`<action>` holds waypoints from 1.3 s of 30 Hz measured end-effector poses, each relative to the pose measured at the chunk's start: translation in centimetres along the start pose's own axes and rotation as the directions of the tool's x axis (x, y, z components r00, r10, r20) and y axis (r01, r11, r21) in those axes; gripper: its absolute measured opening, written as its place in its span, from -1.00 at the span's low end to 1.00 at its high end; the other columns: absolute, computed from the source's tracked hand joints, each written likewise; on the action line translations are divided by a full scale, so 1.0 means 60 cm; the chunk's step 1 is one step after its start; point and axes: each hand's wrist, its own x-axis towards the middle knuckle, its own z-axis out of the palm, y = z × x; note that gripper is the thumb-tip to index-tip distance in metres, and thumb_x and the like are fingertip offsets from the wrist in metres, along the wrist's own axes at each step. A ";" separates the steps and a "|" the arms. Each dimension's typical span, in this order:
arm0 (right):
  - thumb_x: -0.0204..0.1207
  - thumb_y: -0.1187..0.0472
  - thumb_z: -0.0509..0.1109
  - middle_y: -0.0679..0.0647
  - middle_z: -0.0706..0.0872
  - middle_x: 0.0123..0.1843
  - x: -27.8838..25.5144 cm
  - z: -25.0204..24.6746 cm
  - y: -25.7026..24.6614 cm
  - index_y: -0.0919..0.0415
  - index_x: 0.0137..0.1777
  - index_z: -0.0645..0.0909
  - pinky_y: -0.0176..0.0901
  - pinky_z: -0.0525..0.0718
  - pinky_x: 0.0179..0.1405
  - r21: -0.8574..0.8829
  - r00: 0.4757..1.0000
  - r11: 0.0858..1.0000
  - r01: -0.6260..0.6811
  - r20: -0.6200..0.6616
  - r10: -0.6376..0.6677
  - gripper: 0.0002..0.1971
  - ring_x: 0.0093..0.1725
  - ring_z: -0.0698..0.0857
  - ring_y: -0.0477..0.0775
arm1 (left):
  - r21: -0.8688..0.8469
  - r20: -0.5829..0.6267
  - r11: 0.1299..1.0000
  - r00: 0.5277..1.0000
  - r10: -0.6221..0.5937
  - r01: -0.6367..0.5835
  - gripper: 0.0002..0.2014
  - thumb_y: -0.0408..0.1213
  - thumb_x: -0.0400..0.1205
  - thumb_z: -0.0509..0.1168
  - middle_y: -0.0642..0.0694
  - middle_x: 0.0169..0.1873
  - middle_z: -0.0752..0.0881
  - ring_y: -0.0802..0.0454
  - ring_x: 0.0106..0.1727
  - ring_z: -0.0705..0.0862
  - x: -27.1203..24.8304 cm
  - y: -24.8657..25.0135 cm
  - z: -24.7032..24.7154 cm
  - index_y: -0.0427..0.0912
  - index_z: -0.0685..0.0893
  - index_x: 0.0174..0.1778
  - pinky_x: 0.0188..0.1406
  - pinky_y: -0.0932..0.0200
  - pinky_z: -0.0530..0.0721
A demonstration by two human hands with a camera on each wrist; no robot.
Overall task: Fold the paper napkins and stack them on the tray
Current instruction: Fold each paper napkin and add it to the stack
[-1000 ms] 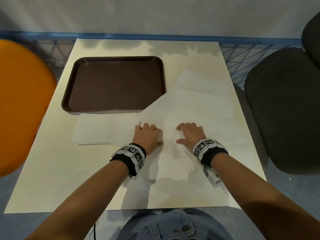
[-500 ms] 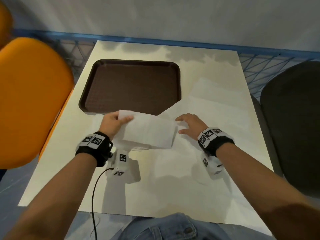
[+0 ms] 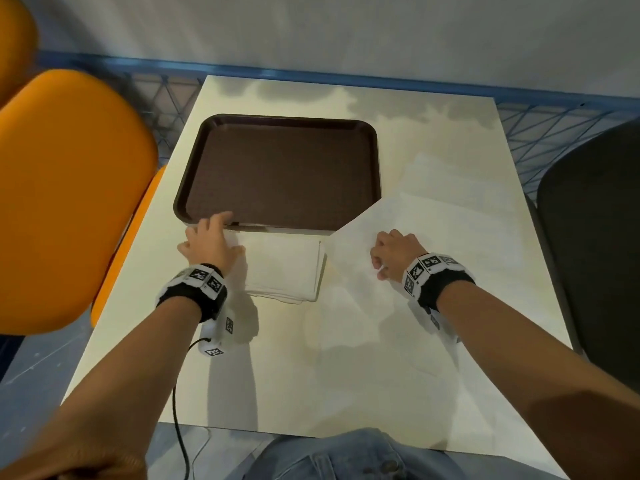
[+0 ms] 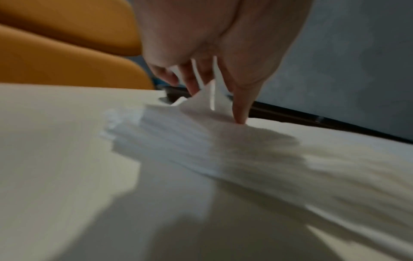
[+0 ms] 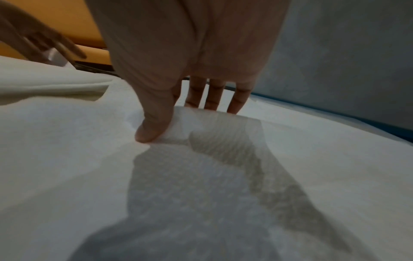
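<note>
Just in front of the brown tray [image 3: 277, 168], against its near rim, we now see the folded napkin [image 3: 282, 266] lying flat on the cream table [image 3: 277, 375]; half a second ago our left hand [image 3: 209, 245] held it raised above the tabletop, and it has since come down. That hand pinches the napkin's left edge, and the left wrist view shows a corner of paper lifted between fingers and thumb [image 4: 240, 106], though motion blur smears the layered edges there. Our right hand [image 3: 396, 256], to the right of the tray's near corner, has shifted little; its thumb [image 5: 154, 123] and fingers gather a small ridge of the unfolded napkin [image 3: 433, 237], a narrow pinching grip. Farther right of the tray, more white sheets merge with the pale table, and we cannot count them. One corner of the unfolded sheet overlaps the tray's near right corner. The tray is a shallow rounded rectangle with a fine grainy floor; the napkin paper is thin, soft and faintly embossed. An orange chair [image 3: 69, 202] stands left of the tray, a dark chair [image 3: 595, 237] far to its right, cut off by the edge.
</note>
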 end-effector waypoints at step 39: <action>0.43 0.06 0.51 0.01 0.66 0.06 -0.112 -0.075 0.001 0.19 0.28 0.59 -0.13 0.60 0.10 0.936 0.844 0.335 0.106 -0.263 0.467 -0.56 0.07 0.65 0.03 | -0.843 0.189 0.536 0.915 0.356 -0.035 -0.86 -0.31 0.62 0.36 -0.04 -0.05 0.76 -0.03 -0.01 0.75 -0.135 0.233 -0.004 -0.12 0.67 0.08 0.03 0.05 0.71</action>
